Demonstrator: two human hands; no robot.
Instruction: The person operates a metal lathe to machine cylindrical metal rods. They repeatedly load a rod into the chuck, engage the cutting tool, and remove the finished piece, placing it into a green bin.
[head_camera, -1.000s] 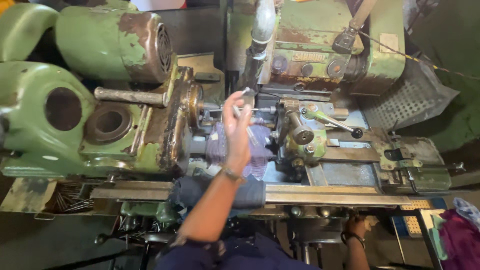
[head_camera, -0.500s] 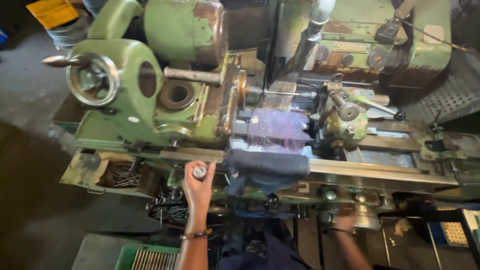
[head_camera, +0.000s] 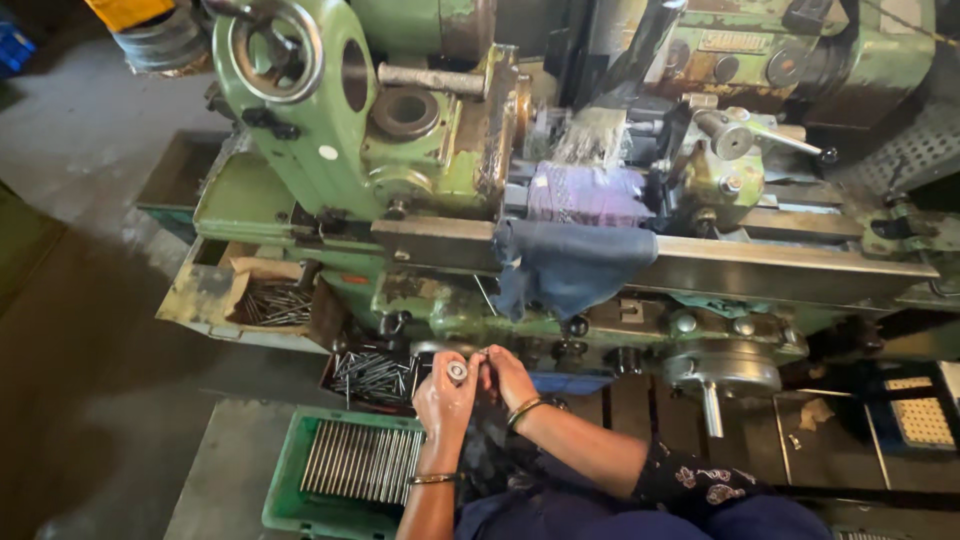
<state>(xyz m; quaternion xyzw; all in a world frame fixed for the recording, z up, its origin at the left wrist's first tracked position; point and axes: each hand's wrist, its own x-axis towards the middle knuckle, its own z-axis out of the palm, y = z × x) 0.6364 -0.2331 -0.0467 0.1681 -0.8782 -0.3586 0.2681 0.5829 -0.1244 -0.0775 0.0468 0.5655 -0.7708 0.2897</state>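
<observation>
Head view: both hands meet low in the frame, in front of the green lathe (head_camera: 400, 170). The left hand (head_camera: 443, 400) pinches a small round metal piece (head_camera: 457, 372) between its fingertips, closed on it. The right hand (head_camera: 508, 376) touches the left, its fingers curled beside the piece; whether it grips anything cannot be told.

Just below the hands sits a green crate (head_camera: 290, 500) of metal rods laid in a row. To their left a dark tray (head_camera: 372, 375) holds loose rods, and further left is a rusty chip tray (head_camera: 215, 300). A dark blue cloth (head_camera: 570, 265) hangs over the lathe's front edge above the hands. Bare concrete floor (head_camera: 90, 330) opens to the left. A yellow box (head_camera: 130, 10) sits at the top left.
</observation>
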